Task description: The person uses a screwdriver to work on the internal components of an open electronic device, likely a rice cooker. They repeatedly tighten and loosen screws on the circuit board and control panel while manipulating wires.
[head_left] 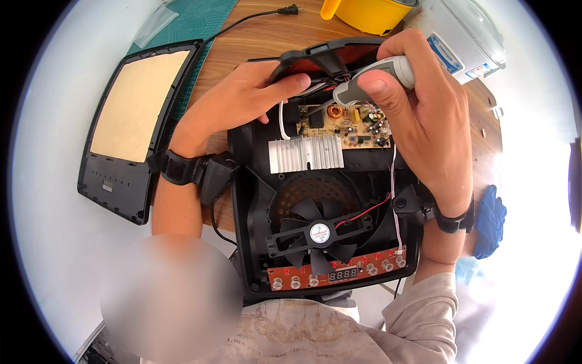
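An opened appliance, apparently an induction cooker, lies before me in its black housing point(251, 176). My left hand point(233, 100) is closed on a black coil frame point(327, 60), tilted up at the housing's far end. In my right hand point(427, 115) is a grey screwdriver point(351, 93). Its shaft slants down-left over the circuit board point(357, 141), near the board's left part; whether the tip touches a screw cannot be made out. Nearer me are a ribbed metal heat sink point(306, 155), a black fan point(320, 261) and a reddish control board point(364, 271) with a display.
Left of the housing leans a black cover panel point(121, 176) with a beige sheet. A power cord point(242, 20) with a plug crosses the wooden table point(254, 36) by a green cutting mat point(209, 15). Yellow container point(370, 15), white appliance point(467, 30) and blue glove point(491, 221) surround the work.
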### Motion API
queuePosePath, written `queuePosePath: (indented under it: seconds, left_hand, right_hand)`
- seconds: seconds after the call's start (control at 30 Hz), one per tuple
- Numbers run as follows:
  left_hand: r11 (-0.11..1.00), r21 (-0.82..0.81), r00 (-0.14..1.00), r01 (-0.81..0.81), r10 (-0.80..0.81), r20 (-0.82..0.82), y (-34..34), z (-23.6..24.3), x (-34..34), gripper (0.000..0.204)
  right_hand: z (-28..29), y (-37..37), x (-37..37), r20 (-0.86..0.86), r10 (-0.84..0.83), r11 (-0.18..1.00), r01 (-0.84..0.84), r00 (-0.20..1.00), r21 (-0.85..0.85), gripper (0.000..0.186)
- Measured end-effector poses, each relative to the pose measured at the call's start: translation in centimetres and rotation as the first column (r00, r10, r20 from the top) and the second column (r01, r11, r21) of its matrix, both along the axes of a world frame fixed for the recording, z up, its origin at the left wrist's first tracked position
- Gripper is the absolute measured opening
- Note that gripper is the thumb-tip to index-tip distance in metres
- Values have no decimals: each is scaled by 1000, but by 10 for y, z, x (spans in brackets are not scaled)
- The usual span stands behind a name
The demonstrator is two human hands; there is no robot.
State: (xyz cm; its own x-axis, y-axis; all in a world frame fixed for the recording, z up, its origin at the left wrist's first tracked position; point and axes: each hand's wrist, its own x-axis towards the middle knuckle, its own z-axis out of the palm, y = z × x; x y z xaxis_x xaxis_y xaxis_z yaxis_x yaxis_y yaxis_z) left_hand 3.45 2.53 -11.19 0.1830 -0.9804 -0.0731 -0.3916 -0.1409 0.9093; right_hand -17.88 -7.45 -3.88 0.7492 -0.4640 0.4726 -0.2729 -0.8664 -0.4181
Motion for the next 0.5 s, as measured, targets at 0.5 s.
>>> queuePosePath:
  seconds: [0.5]
  left_hand:
    - [1000, 1, 1000, -9, 9, 8, 0, -2, 1, 47]
  right_hand:
    - [-10, 7, 12, 258, -45, 981, -6, 965, 193, 51]
